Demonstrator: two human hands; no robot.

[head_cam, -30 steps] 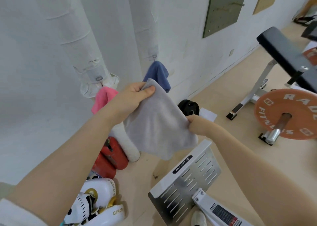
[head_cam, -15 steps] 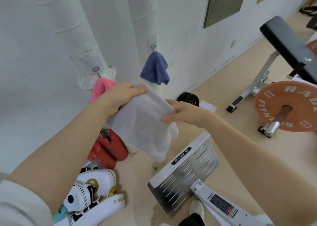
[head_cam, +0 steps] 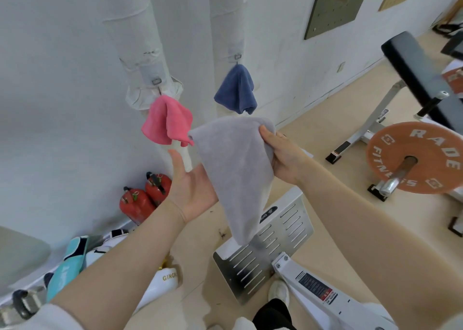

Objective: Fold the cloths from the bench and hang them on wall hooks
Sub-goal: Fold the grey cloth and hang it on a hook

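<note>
The right hand (head_cam: 283,154) pinches the grey cloth (head_cam: 235,177) by its top edge; the left hand (head_cam: 193,187) lies spread, palm up, under it. On the white wall (head_cam: 62,91) hang a pink cloth (head_cam: 165,121) and a blue cloth (head_cam: 236,89). A weight plate (head_cam: 416,157) stands on the beige floor (head_cam: 313,134).

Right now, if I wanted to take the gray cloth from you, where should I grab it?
Probably the top fold of the gray cloth, on its free upper left corner beside the pink cloth. The right hand already pinches the upper right edge, and the left hand lies open under the middle. The bottom hangs to a loose point, so come from above left.
</note>
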